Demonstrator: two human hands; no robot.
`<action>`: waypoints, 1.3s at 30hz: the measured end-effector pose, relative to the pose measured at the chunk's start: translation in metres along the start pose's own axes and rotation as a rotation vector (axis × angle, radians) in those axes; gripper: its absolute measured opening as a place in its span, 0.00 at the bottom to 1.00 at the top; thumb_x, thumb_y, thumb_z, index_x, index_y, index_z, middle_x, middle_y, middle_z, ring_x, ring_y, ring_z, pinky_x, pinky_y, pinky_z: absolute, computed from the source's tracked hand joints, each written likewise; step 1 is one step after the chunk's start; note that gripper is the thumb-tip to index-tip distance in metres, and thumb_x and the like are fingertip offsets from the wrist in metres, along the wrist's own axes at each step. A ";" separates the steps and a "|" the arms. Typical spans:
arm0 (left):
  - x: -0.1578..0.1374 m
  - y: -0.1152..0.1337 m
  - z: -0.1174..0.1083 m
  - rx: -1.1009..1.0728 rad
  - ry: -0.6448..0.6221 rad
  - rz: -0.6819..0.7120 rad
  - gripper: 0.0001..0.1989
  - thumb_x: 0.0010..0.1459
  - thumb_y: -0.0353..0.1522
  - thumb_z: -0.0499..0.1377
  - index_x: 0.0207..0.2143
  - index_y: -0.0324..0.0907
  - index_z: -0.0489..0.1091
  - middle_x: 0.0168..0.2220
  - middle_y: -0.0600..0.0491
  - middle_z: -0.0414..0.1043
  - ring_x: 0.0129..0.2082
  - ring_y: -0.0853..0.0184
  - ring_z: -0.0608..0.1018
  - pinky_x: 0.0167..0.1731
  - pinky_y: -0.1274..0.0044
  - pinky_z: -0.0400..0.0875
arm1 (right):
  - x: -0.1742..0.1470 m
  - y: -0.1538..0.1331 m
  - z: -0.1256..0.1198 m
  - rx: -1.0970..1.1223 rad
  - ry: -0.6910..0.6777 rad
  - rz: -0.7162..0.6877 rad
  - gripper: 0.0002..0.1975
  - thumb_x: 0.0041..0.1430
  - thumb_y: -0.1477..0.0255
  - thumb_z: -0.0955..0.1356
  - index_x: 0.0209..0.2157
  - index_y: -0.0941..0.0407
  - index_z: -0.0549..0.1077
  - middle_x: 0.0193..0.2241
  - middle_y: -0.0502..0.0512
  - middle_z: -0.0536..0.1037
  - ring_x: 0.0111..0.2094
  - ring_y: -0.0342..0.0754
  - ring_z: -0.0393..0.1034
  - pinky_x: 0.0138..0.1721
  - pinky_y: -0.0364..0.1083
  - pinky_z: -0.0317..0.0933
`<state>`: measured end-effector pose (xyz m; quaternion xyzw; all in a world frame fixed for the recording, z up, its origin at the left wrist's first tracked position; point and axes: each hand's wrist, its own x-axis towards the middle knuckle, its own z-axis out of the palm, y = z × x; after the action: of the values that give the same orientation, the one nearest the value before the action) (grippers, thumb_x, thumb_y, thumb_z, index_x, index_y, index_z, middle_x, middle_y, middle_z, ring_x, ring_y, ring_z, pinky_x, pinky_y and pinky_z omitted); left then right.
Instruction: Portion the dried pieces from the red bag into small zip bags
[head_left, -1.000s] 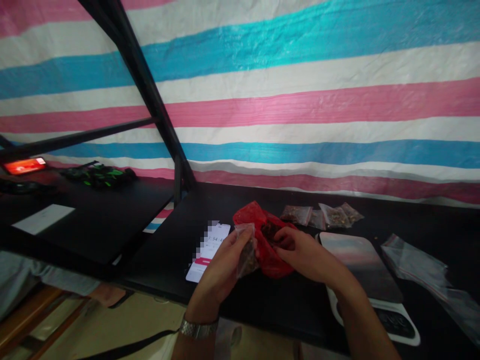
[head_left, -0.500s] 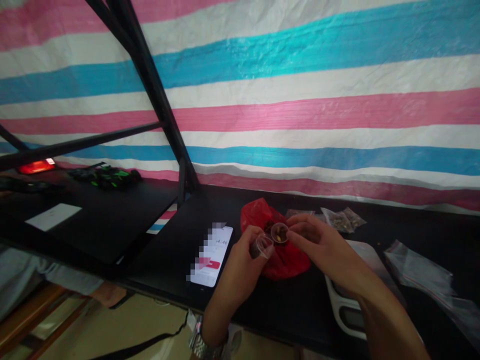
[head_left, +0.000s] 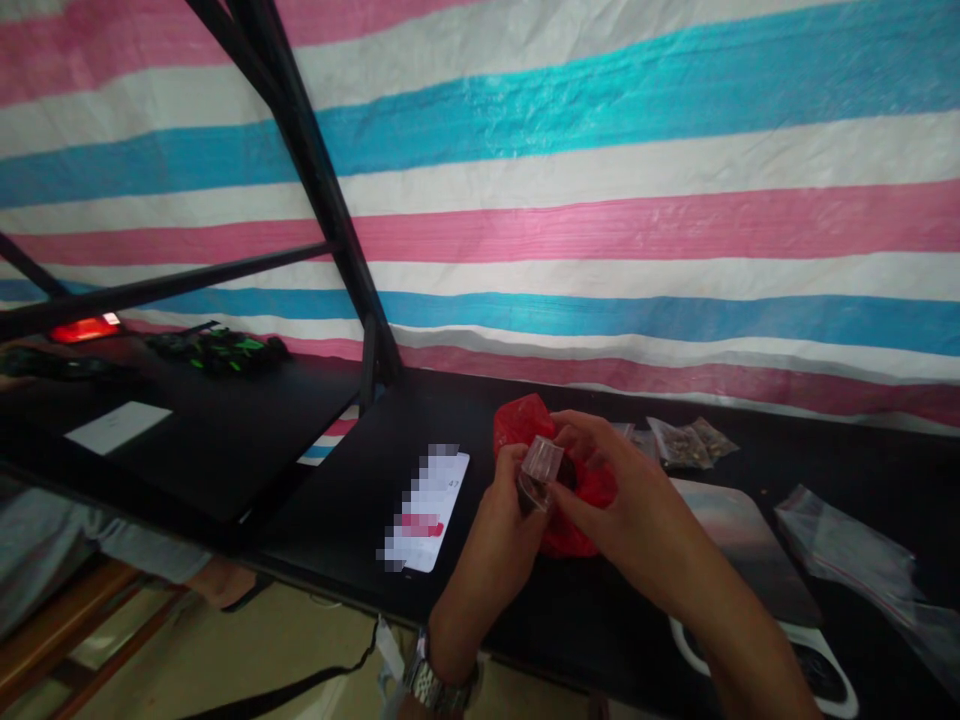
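Tipping clear cup over baggie now, no longer upright, lower center. Pinching cup with right hand, gripping baggie with left hand. Tap gently, keep mouth wide.

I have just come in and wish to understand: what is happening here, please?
A person's left hand holds a small clear bag, and the right hand holds a clear cup tilted at its opening, over a red bag. A phone lies to the left, a scale to the right, with bags of brownish pieces farther back.
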<state>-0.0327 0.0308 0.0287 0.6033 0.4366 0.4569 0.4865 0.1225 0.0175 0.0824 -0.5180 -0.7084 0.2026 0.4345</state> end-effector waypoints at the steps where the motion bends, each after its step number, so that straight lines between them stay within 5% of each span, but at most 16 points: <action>1: 0.000 -0.001 0.000 -0.006 0.009 0.005 0.19 0.60 0.22 0.58 0.52 0.47 0.66 0.46 0.53 0.79 0.43 0.65 0.82 0.45 0.75 0.74 | 0.000 0.000 0.000 0.003 0.001 -0.003 0.28 0.57 0.75 0.73 0.59 0.47 0.72 0.50 0.54 0.82 0.47 0.52 0.77 0.54 0.55 0.71; 7: 0.002 0.005 -0.009 0.055 0.208 0.041 0.14 0.61 0.31 0.65 0.47 0.46 0.66 0.35 0.58 0.74 0.33 0.67 0.79 0.36 0.77 0.73 | 0.004 0.018 -0.001 -0.032 0.133 0.077 0.25 0.60 0.70 0.72 0.59 0.51 0.72 0.46 0.57 0.82 0.45 0.55 0.78 0.53 0.57 0.71; 11: -0.004 0.026 -0.018 0.093 0.615 0.135 0.12 0.56 0.32 0.67 0.40 0.45 0.67 0.31 0.59 0.69 0.27 0.70 0.74 0.29 0.80 0.69 | 0.004 0.037 -0.003 -0.208 -0.004 0.141 0.16 0.60 0.74 0.72 0.51 0.53 0.78 0.49 0.60 0.82 0.51 0.59 0.77 0.57 0.59 0.67; 14: -0.007 0.033 -0.015 0.049 0.749 0.242 0.14 0.54 0.33 0.69 0.39 0.45 0.67 0.31 0.59 0.69 0.28 0.71 0.74 0.29 0.80 0.70 | 0.003 0.041 -0.003 -0.258 -0.083 0.181 0.14 0.62 0.74 0.71 0.50 0.53 0.79 0.51 0.60 0.82 0.51 0.57 0.77 0.56 0.56 0.67; 19: -0.001 0.015 -0.002 -0.016 0.573 0.132 0.11 0.53 0.31 0.66 0.36 0.45 0.66 0.28 0.61 0.66 0.27 0.71 0.72 0.29 0.79 0.69 | 0.004 0.039 0.006 -0.336 -0.242 0.212 0.16 0.60 0.80 0.71 0.48 0.55 0.79 0.48 0.59 0.82 0.51 0.56 0.76 0.55 0.53 0.65; 27: -0.001 -0.010 0.002 0.310 0.392 -0.166 0.12 0.57 0.32 0.66 0.38 0.46 0.64 0.29 0.57 0.73 0.28 0.63 0.78 0.31 0.73 0.68 | 0.009 0.049 0.033 -0.588 -0.152 0.194 0.15 0.63 0.76 0.69 0.51 0.56 0.78 0.51 0.62 0.81 0.54 0.61 0.72 0.55 0.57 0.62; 39: 0.005 -0.019 0.006 0.236 0.297 -0.087 0.15 0.53 0.21 0.61 0.36 0.46 0.61 0.27 0.63 0.68 0.26 0.68 0.75 0.31 0.77 0.65 | 0.009 0.046 0.029 -0.430 -0.319 0.179 0.11 0.62 0.74 0.71 0.45 0.56 0.83 0.46 0.61 0.85 0.47 0.58 0.77 0.52 0.54 0.65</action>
<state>-0.0277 0.0370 0.0095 0.5627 0.5796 0.4652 0.3620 0.1234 0.0480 0.0362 -0.6205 -0.7458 0.1642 0.1782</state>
